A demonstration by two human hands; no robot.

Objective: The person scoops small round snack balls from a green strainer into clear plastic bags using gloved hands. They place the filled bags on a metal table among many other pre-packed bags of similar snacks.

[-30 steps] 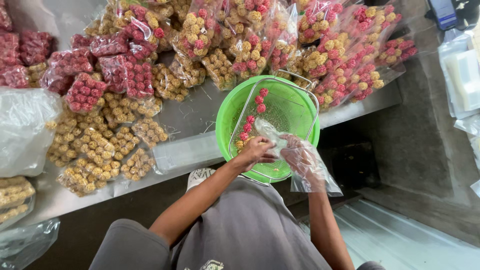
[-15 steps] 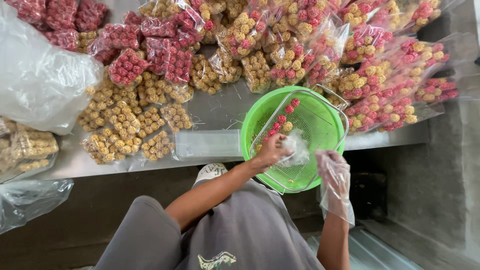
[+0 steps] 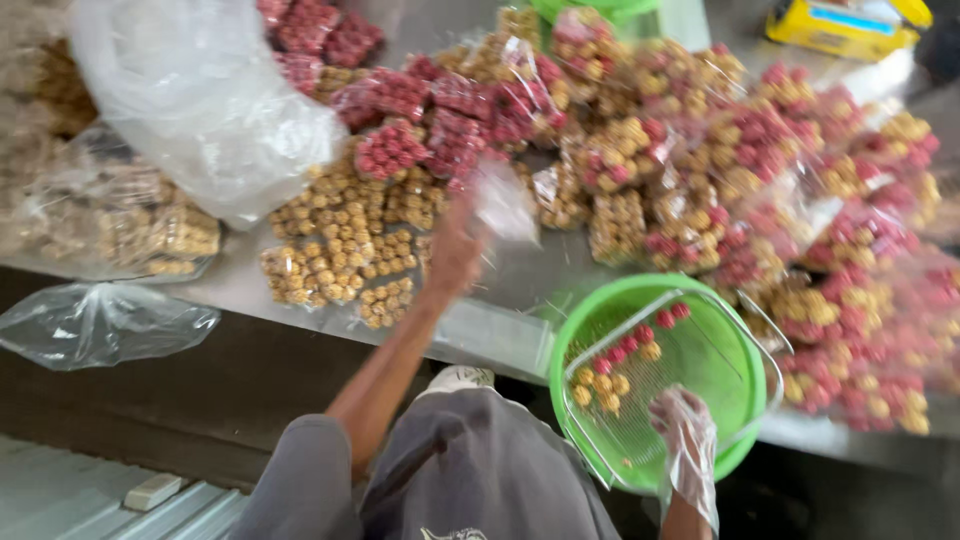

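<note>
My left hand [image 3: 455,250] is stretched out over the metal table [image 3: 520,280], gripping a blurred clear plastic packet [image 3: 503,200] above the piled snack packs. My right hand [image 3: 685,435], inside a loose clear plastic glove, hovers at the near side of a green basin [image 3: 740,350]. A clear plastic tray [image 3: 630,420] lies tilted in the basin, with a few red and yellow snack balls [image 3: 615,365] in its far left part. The gloved fingers point into the tray and hold nothing that I can see.
Packets of yellow balls [image 3: 340,250], red balls [image 3: 420,130] and mixed balls [image 3: 820,200] cover the table. A large crumpled clear bag [image 3: 200,100] lies at the back left, and another clear bag [image 3: 100,320] hangs off the front edge. A yellow box [image 3: 845,25] sits at the far right.
My left hand has left the green basin and swung forward and left over the packet pile, carrying a clear packet. The gloved right hand has come up to the basin's tray.
</note>
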